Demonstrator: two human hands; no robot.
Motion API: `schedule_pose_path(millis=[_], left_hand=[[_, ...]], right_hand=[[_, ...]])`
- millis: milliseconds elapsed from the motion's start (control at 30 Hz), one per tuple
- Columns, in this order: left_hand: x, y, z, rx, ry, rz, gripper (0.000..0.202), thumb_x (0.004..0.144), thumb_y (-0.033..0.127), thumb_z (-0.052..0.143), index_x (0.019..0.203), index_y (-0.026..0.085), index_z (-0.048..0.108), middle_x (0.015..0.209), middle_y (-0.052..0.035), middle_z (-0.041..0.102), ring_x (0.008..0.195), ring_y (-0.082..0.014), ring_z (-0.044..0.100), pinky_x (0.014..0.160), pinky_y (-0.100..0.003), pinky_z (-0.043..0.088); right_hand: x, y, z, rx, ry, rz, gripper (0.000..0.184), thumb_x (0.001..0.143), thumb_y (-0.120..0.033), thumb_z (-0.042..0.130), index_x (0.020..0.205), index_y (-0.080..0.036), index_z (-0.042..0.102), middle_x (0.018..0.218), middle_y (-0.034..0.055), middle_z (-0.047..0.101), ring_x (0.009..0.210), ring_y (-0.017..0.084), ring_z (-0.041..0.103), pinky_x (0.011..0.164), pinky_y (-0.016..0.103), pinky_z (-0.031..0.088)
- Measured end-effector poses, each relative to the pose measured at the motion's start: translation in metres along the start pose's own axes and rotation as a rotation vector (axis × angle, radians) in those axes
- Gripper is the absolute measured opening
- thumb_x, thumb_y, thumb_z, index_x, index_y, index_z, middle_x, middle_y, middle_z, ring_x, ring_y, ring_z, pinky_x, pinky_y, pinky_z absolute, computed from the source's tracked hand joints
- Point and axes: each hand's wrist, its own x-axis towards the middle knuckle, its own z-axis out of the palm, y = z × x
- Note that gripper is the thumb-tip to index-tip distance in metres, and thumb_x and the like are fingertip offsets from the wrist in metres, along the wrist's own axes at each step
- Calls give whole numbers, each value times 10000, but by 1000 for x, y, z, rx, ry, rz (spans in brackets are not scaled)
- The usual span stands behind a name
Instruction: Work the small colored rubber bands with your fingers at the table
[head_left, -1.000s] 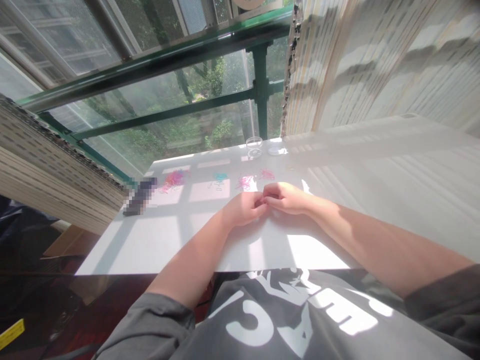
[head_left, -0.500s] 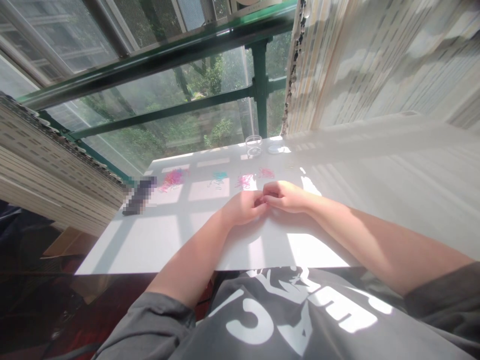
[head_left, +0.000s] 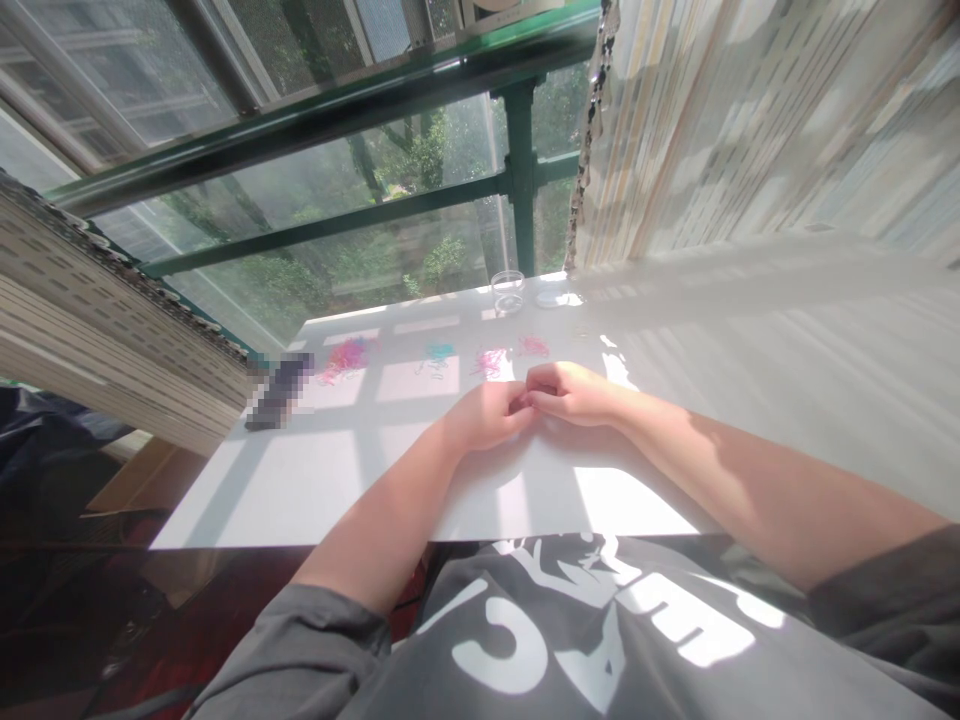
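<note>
Near the middle of the white table [head_left: 277, 490], my left hand [head_left: 491, 412] and my right hand [head_left: 566, 392] meet, with fingers curled and fingertips touching. Both are closed; the insides of the fingers are hidden, so anything between them cannot be made out. Just beyond lie two small pink heaps of thin strands, a left one [head_left: 490, 362] and a right one [head_left: 533, 346]. Further left is a teal heap [head_left: 439, 354], then a larger mixed pink, orange and purple heap [head_left: 348, 358].
A clear round container [head_left: 508, 293] stands at the table's far edge, beside a flat clear disc [head_left: 553, 299]. A dark pixelated object [head_left: 280, 392] lies at the left. Curtains hang on both sides, the right curtain [head_left: 697, 120] reaching the table. A cardboard box [head_left: 139, 478] sits below left.
Both curtains have shifted slightly and their folds hang differently. My hands and the things on the table have not moved.
</note>
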Motion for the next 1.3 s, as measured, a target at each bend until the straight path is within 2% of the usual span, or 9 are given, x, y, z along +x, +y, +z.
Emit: schedule_pose_path(millis=[1300], left_hand=[[-1, 2, 0, -7, 12, 10, 226, 823, 361, 455, 705, 173, 502, 632, 23, 542, 584, -103, 465, 549, -225, 332]], right_hand=[[0, 0, -1, -10, -11, 12, 117, 743, -283, 485, 710, -184, 536, 648, -13, 546, 593, 119, 443, 550, 244, 293]])
